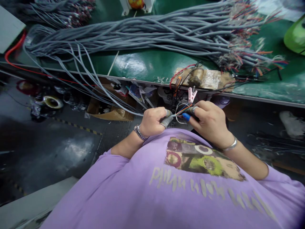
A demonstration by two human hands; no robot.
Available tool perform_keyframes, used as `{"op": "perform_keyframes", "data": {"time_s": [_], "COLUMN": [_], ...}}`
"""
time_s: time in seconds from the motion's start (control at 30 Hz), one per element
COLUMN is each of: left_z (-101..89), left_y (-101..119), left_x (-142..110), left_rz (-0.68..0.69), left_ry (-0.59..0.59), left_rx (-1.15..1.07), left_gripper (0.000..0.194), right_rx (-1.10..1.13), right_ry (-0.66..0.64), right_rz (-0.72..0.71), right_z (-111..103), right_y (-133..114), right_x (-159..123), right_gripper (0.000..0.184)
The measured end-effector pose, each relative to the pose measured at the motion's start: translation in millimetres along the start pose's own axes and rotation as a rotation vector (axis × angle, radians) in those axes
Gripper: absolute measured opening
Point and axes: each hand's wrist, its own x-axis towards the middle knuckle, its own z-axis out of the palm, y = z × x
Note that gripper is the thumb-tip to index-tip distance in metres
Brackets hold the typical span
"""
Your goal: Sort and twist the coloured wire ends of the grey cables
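Between thumb and fingers my left hand (153, 121) pinches a grey cable (133, 112) close to its stripped end. My right hand (208, 122) is closed on the thin coloured wires (183, 109) that fan out of that end, orange, blue and white among them. Finger covers wrap some fingertips on both hands, and one on the right is blue. Just beyond the wires a pink clothes peg (192, 94) stands at the bench edge. The cable runs left to a large bundle of grey cables (133, 35) lying along the bench, its frayed wire ends to the right.
The green bench (133, 65) carries a taped cardboard piece (205, 78) with leads at its front edge. A bright green object (296, 35) stands far right. Below the bench are a cardboard box (109, 113) and a tape roll (52, 101). A red cable (14, 49) hangs at left.
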Motion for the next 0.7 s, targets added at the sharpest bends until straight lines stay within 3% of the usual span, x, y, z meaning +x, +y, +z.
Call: {"op": "perform_keyframes", "data": {"time_s": [0.47, 0.7], "left_z": [0.6, 7.1], "left_y": [1.2, 3.5], "left_x": [3.1, 7.1], "left_rz": [-0.038, -0.041], "left_ry": [-0.018, -0.05], "left_rx": [0.018, 0.105], "left_gripper": [0.023, 0.019], "right_rx": [0.236, 0.729], "right_ry": [0.052, 0.059], "right_rz": [0.032, 0.045], "right_z": [9.7, 19.9], "right_y": [0.6, 3.8], "right_x": [-4.1, -10.8], "right_gripper": [0.026, 0.029]}}
